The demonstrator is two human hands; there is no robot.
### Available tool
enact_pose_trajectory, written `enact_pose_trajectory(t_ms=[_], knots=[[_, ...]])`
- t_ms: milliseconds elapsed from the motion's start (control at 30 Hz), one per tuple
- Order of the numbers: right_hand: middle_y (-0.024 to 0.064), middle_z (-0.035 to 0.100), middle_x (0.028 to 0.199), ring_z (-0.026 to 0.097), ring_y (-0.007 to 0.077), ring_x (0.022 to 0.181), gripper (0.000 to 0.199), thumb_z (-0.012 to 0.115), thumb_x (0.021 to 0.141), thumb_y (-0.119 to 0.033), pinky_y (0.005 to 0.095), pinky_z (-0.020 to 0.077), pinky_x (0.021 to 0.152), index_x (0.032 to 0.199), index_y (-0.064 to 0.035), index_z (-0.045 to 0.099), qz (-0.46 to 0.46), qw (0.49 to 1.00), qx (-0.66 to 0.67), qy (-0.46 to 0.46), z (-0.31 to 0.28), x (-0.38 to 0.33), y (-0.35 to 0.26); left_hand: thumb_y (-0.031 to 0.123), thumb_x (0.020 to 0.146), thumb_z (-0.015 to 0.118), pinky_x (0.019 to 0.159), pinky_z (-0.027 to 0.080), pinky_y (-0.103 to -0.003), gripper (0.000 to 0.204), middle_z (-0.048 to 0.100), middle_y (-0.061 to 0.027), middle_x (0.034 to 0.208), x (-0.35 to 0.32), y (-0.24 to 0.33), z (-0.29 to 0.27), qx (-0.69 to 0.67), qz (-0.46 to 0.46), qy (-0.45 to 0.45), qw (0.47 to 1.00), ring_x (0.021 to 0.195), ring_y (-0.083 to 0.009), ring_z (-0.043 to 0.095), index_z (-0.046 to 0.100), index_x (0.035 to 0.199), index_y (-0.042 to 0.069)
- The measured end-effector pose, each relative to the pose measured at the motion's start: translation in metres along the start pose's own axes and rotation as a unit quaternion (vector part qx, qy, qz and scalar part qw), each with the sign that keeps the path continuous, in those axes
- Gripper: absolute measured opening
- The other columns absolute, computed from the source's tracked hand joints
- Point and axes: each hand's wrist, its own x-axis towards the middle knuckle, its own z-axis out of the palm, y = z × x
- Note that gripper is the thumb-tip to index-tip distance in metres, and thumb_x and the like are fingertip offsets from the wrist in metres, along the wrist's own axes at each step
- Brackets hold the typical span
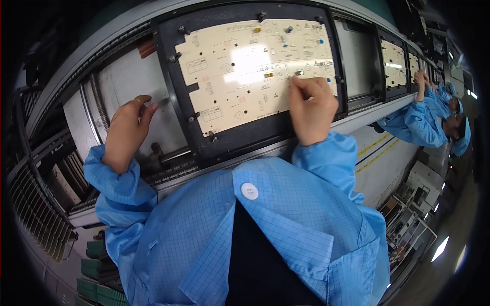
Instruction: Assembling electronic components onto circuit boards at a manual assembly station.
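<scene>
A cream circuit board (214, 66) lies in a black frame carrier (176, 102), with small screw-like posts around its edge. Small yellow, blue and silver parts stand on the board. My right hand (314, 109) is over the board's lower right, thumb and forefinger pinched together just below a small silver cylindrical part (299, 73). Whatever those fingertips hold, if anything, is too small to make out. To the left of the carrier, my left hand (128, 127) hovers above the conveyor, its thumb and forefinger apart and nothing visible between them.
The conveyor rail (367, 104) runs on to the right, where another board (393, 64) sits in its carrier. Co-workers in blue coats (418, 122) work along the line. A wire rack (43, 214) and green trays (94, 268) stand at lower left.
</scene>
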Motion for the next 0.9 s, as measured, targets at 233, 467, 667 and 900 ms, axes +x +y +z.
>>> enact_pose_trajectory(t_ms=[233,467,667,900], knots=[[0.0116,0.066,0.086,0.065,0.0219,0.076,0.013,0.068,0.083,0.0,0.029,0.0502,0.069,0.095,0.0006,0.071,-0.029,0.995,0.058,-0.082,-0.026,0.008,0.0,0.02,0.091,0.061,0.073,0.049,-0.042,0.029,0.066,-0.0238,0.081,-0.005,-0.006,0.004,-0.027,0.016,0.029,0.999,0.078,-0.0377,0.065,0.064,0.106,-0.005],[0.0157,0.071,0.09,0.068,0.0194,0.085,0.019,0.063,0.09,-0.013,0.0308,0.0514,0.074,0.103,-0.0014,0.071,-0.055,0.991,0.056,-0.106,-0.076,0.15,0.057,0.018,0.091,0.061,0.073,0.05,-0.041,0.028,0.066,-0.0234,0.081,-0.005,-0.006,0.003,-0.042,0.0,0.031,0.999,0.077,-0.037,0.065,0.064,0.106,-0.005],[0.0135,0.069,0.103,0.067,0.0284,0.091,0.023,0.063,0.086,-0.004,0.0346,0.052,0.081,0.108,-0.0057,0.068,-0.161,0.981,-0.103,-0.038,-0.021,0.301,0.12,0.016,0.094,0.057,0.071,0.051,-0.036,0.026,0.069,-0.0212,0.086,0.002,-0.01,0.008,-0.043,-0.008,0.026,0.999,0.078,-0.0295,0.069,0.063,0.111,-0.004],[0.0145,0.066,0.09,0.064,0.0297,0.085,0.018,0.063,0.083,-0.003,0.0339,0.051,0.075,0.101,-0.0021,0.067,-0.243,0.961,-0.078,-0.107,-0.007,0.34,0.122,0.015,0.095,0.056,0.073,0.051,-0.033,0.027,0.069,-0.0195,0.086,0.007,-0.013,0.011,-0.073,-0.05,0.011,0.996,0.08,-0.0237,0.068,0.062,0.112,-0.006]])
